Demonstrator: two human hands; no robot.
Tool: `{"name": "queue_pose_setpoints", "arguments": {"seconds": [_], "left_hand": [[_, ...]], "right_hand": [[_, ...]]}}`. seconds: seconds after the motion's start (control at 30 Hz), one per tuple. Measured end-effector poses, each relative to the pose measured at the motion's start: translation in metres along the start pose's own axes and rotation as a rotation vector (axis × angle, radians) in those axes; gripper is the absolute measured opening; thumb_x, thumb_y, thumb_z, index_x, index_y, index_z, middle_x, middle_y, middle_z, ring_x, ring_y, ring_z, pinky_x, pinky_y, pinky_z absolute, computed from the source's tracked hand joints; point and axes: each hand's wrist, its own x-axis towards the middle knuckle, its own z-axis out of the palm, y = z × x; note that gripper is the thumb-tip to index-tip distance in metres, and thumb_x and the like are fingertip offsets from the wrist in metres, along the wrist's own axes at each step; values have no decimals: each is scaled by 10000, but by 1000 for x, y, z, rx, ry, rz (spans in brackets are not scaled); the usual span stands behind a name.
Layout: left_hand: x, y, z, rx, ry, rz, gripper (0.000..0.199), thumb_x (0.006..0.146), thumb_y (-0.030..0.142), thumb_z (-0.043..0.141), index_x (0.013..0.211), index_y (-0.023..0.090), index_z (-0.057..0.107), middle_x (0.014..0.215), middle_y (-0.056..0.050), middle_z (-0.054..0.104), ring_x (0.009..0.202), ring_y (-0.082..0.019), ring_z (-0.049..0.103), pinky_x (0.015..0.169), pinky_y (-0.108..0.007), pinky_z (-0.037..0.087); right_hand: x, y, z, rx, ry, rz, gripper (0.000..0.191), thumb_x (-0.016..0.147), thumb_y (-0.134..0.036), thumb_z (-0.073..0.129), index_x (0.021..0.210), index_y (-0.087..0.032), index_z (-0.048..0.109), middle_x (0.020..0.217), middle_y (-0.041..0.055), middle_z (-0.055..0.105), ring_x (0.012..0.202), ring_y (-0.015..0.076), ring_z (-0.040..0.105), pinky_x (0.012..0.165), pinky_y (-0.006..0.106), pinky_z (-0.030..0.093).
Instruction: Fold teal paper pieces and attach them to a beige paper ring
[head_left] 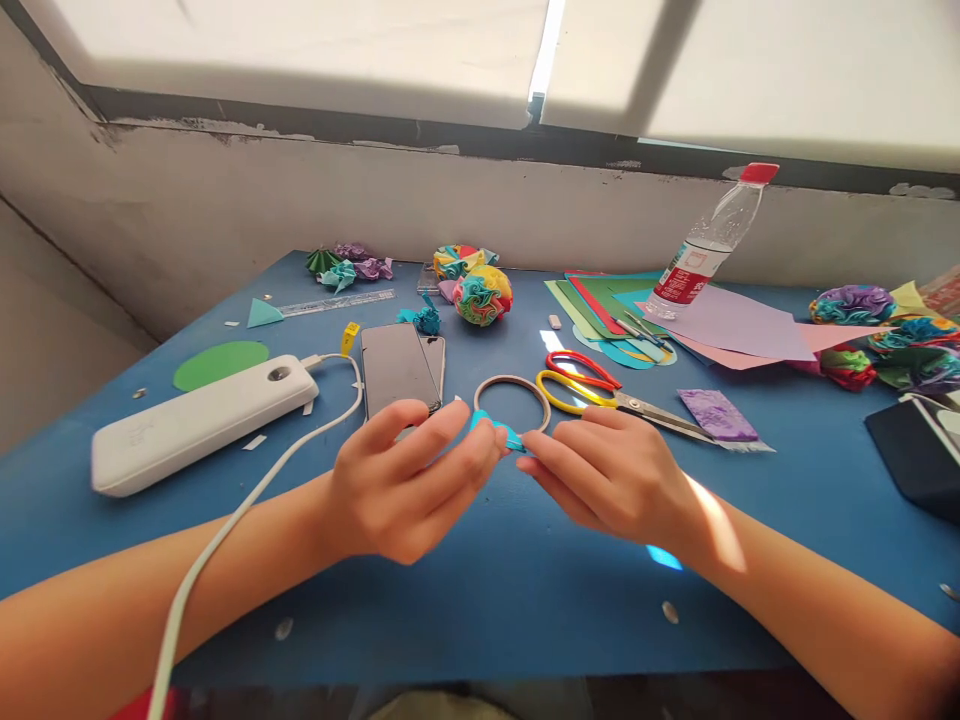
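Between my two hands is a small piece of folded blue paper [498, 430]. My left hand [416, 480] pinches it from the left, fingers bent and partly covering it. The fingertips of my right hand [611, 470] are pressed together on its right end. Just behind the paper lies a roll of tape [512, 380], seen as a thin ring. Scissors [592, 385] with one red and one yellow handle loop lie beyond my right hand. A phone [401, 365] lies behind my left hand.
A white power bank [202, 425] has a cable [225, 530] running over my left forearm. Paper ruffle balls [484, 296] sit at the back. A bottle [701, 250] stands tilted in view on coloured sheets [757, 322]. A green paper circle [221, 366] lies left, a purple packet [718, 414] right.
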Motion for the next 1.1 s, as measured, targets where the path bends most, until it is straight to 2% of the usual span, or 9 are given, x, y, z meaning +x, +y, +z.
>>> {"name": "queue_pose_setpoints", "arguments": {"seconds": [0.23, 0.33, 0.5, 0.63, 0.83, 0.93, 1.1], "left_hand": [[12, -1, -6, -2, -37, -53, 77, 791, 182, 683, 838, 177, 622, 709, 0, 693, 615, -146, 620, 525, -284, 437], [12, -1, -7, -68, -37, -59, 106, 774, 168, 685, 846, 144, 611, 716, -32, 687, 623, -160, 608, 523, -294, 453], [12, 1, -8, -142, -48, -132, 60, 813, 178, 635, 849, 160, 590, 732, -39, 674, 652, -157, 599, 558, -284, 492], [13, 4, -8, -221, -43, -221, 60, 812, 159, 636, 843, 167, 586, 730, -33, 667, 669, -151, 599, 590, -275, 511], [15, 8, -5, -352, -28, -318, 69, 796, 148, 660, 812, 162, 594, 719, -21, 656, 676, -137, 596, 617, -264, 519], [15, 11, -4, -382, 3, -347, 69, 790, 130, 668, 780, 147, 601, 704, -27, 656, 667, -133, 593, 621, -263, 521], [15, 14, -3, -413, 27, -391, 68, 794, 115, 664, 761, 139, 609, 684, -25, 652, 655, -122, 580, 628, -258, 523]], "right_hand": [[-6, 6, 2, -22, 16, -20, 97, 861, -220, 583, 938, -165, 562, 580, -38, 497, 513, 104, 394, 512, 288, 288], [-8, 7, 2, -30, 21, -34, 106, 862, -216, 581, 952, -164, 557, 583, -37, 503, 517, 105, 391, 520, 290, 299], [-9, 7, 3, 24, 87, -90, 239, 821, -169, 614, 1041, -110, 542, 568, -36, 504, 502, 107, 385, 494, 290, 286], [-4, 6, -3, 42, 112, -121, 178, 861, -146, 517, 1027, -112, 568, 557, -19, 525, 478, 109, 389, 473, 285, 289], [2, 4, -12, -54, 96, -137, 175, 894, -138, 445, 937, -142, 614, 707, 35, 650, 522, 108, 502, 497, 278, 377], [3, 2, -12, -91, 86, -160, 185, 895, -145, 453, 933, -106, 630, 799, 64, 688, 603, 125, 581, 510, 276, 409], [3, -1, -12, -86, 101, -151, 164, 880, -140, 494, 921, -64, 633, 790, 73, 707, 614, 140, 615, 518, 272, 446]]}}
